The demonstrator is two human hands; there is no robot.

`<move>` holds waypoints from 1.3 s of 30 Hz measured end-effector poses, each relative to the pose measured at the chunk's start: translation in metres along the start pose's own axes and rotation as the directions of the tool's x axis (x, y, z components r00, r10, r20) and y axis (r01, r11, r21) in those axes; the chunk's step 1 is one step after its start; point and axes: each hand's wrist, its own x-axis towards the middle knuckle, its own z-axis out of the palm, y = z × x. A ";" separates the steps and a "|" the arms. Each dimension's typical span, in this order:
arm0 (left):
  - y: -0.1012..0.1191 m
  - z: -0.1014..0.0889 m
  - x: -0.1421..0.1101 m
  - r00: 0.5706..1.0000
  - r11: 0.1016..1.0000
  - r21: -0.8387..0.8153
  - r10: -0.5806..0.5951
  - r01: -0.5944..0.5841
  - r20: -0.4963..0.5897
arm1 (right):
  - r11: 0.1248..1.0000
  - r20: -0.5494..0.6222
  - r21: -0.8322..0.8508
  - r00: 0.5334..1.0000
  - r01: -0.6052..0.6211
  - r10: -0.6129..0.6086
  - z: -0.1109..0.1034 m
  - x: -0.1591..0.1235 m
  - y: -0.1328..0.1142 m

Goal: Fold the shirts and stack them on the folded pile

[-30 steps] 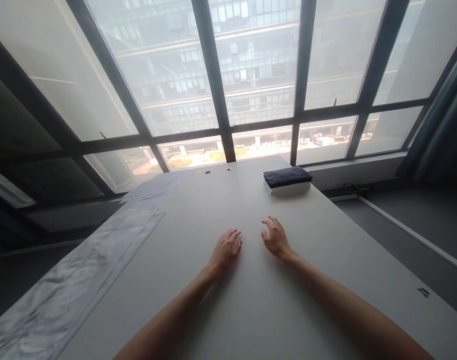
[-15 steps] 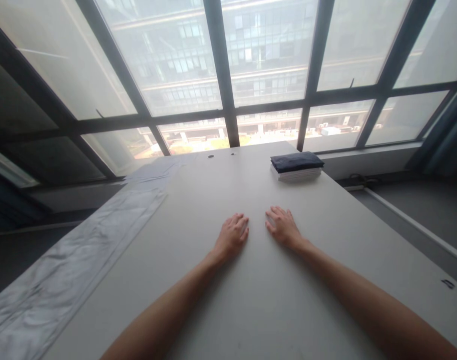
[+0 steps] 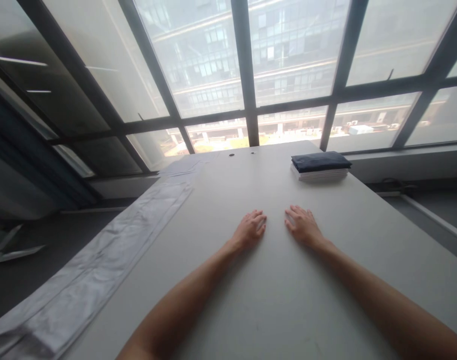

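Both hands rest on the white table (image 3: 266, 280), palms down and a short gap apart. My left hand (image 3: 251, 226) holds nothing, its fingers stretched out and a little bent on the surface. My right hand (image 3: 302, 225) lies the same way, fingers apart with nothing under them that I can see. Beyond the right hand sits a stack of folded cloth, a dark navy piece (image 3: 320, 161) on top of white ones (image 3: 320, 175). To the left of my left hand, a long, wrinkled pale grey cloth (image 3: 111, 250) lies along the table's left side, apart from the hand.
Tall windows with a dark frame (image 3: 247, 75) stand behind the table's far edge. Small round holes (image 3: 232, 155) mark the far tabletop. A blue-grey curtain (image 3: 33, 150) hangs at the left. A white bar (image 3: 431, 215) runs low beside the table on the right.
The view has turned to the left, so the table, cloths and windows appear further right. Both hands stay flat at the same place on the table.
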 end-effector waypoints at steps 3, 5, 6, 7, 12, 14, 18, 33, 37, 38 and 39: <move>-0.015 -0.015 -0.002 0.999 0.996 -0.087 0.012 -0.015 -0.035 | 1.000 0.002 -0.006 1.000 0.010 -0.010 0.000 -0.001 0.001; -0.032 -0.031 -0.006 0.995 0.997 -0.064 -0.036 0.031 -0.089 | 1.000 -0.001 -0.010 1.000 0.017 -0.017 0.001 -0.001 0.001; -0.042 -0.041 -0.009 0.990 0.997 -0.020 -0.071 0.069 -0.123 | 1.000 -0.003 -0.014 1.000 0.020 -0.020 0.001 -0.001 0.002; -0.054 -0.052 -0.015 0.982 0.993 0.033 -0.108 0.114 -0.153 | 1.000 -0.005 -0.017 1.000 0.022 -0.022 0.002 -0.002 0.002; -0.114 -0.113 -0.073 0.911 0.902 0.226 -0.299 0.367 -0.284 | 0.999 -0.016 -0.032 0.999 0.038 -0.039 0.007 -0.001 0.005; -0.133 -0.134 -0.106 0.862 0.836 0.279 -0.372 0.472 -0.343 | 0.998 -0.028 -0.036 0.999 0.046 -0.047 0.009 -0.001 0.006; -0.164 -0.158 -0.173 0.727 0.553 0.472 -0.515 0.687 -0.454 | 0.996 -0.054 -0.055 0.996 0.063 -0.066 0.013 -0.001 0.006; -0.193 -0.212 -0.216 0.717 0.481 0.569 -0.620 0.667 -0.317 | 0.995 -0.046 -0.078 0.996 0.068 -0.072 0.012 -0.001 0.004; -0.176 -0.261 -0.186 0.716 0.477 0.560 -0.600 0.678 -0.356 | 0.995 -0.050 -0.083 0.996 0.063 -0.068 0.011 -0.002 0.001; -0.170 -0.272 -0.176 0.730 0.495 0.560 -0.589 0.664 -0.346 | 0.995 -0.050 -0.084 0.997 0.061 -0.066 0.010 -0.002 0.000; -0.163 -0.280 -0.166 0.750 0.521 0.561 -0.575 0.644 -0.328 | 0.995 -0.048 -0.083 0.997 0.061 -0.065 0.010 -0.002 0.000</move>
